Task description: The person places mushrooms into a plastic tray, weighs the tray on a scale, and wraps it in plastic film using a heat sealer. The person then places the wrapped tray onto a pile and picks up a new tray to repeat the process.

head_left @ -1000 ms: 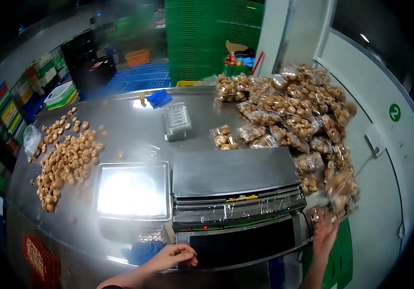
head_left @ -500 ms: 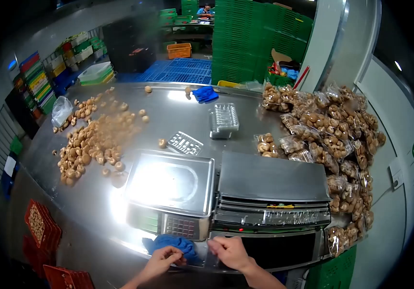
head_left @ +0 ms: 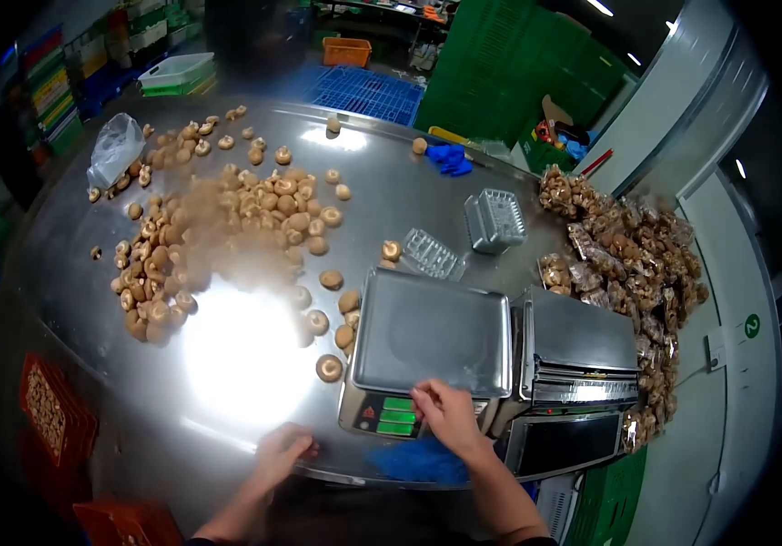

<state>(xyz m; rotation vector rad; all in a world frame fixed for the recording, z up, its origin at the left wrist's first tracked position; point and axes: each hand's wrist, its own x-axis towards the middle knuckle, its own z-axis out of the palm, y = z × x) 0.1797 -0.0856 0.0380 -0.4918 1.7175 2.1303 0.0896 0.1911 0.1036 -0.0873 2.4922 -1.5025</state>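
My left hand [head_left: 283,455] is over the table's front edge, slightly blurred, with its fingers partly hidden; no object shows in it. My right hand [head_left: 445,414] is closed, thumb and fingertips drawn together above the front of the weighing scale [head_left: 432,332], beside its green displays. Whatever those fingertips may hold is too small or hidden to make out. A crumpled blue cloth [head_left: 420,460] lies beneath my right wrist. Nothing rests on the scale's metal plate. Loose brown mushrooms [head_left: 329,368] sit along the scale's left side.
A large pile of mushrooms [head_left: 159,259] spreads over the steel table's left half, partly hazed. Clear plastic trays [head_left: 497,221] stand behind the scale. To the right are a dark-screened machine [head_left: 582,337] and heaped bagged mushrooms [head_left: 636,264]. Red crates [head_left: 54,409] stand at lower left.
The view has swung left, so the scale and machine sit farther right. My hands have moved apart: the right is now by the scale's displays, the left beyond the scale's left side.
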